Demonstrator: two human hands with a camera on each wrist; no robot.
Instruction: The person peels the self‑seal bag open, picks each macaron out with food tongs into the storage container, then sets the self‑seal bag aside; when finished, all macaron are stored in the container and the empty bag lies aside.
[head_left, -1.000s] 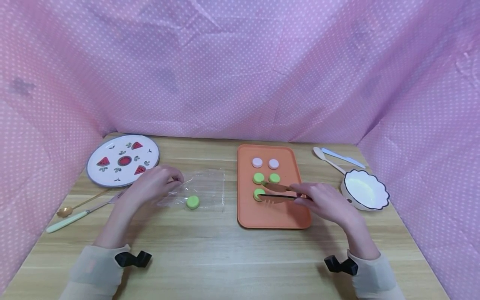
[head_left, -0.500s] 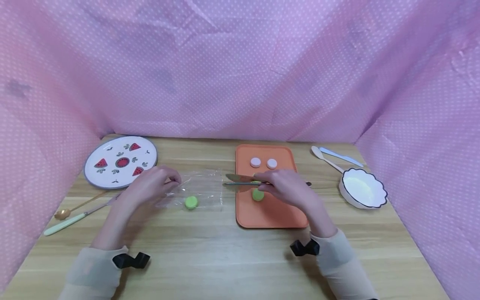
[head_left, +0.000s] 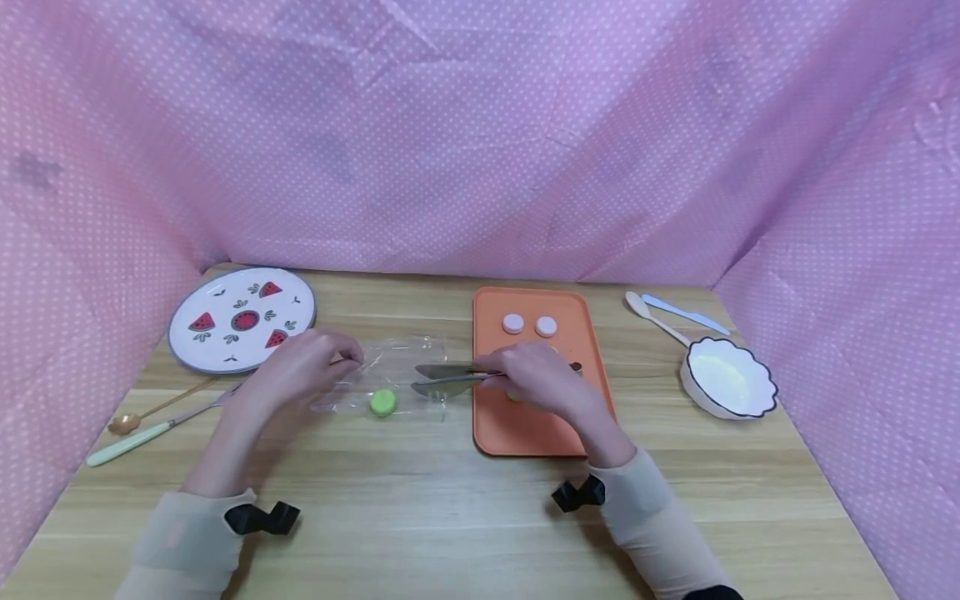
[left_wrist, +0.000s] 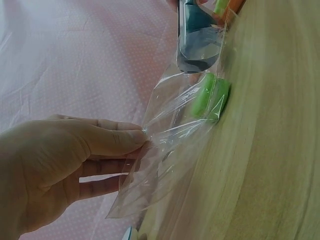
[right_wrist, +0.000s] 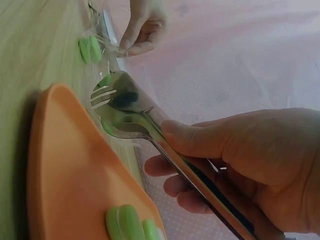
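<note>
My left hand (head_left: 303, 371) pinches the edge of a clear plastic bag (left_wrist: 165, 130) between thumb and fingers. A green macaron (head_left: 383, 403) lies at the bag, seen through its film in the left wrist view. Metal tongs (right_wrist: 195, 181) with a slotted head are gripped in my right hand (head_left: 534, 377). Their heads point left over the right part of the bag. Green shows between and around the tong heads in the right wrist view, probably a macaron mostly hidden there. Under my right hand is the orange tray (head_left: 525, 433), with green macarons (right_wrist: 123, 222) partly covered.
Two pale pink macarons (head_left: 546, 326) sit at the tray's far end. A watermelon-patterned plate (head_left: 225, 292), a gold spoon (head_left: 126, 423) and a green-handled fork (head_left: 131, 443) are at left. At right lie a scalloped bowl (head_left: 727, 379), a pale spoon (head_left: 637, 306) and a blue knife (head_left: 686, 313).
My right hand has carried the tongs leftward from the green macarons on the tray to the bag's right part. The left hand has stayed at the bag.
</note>
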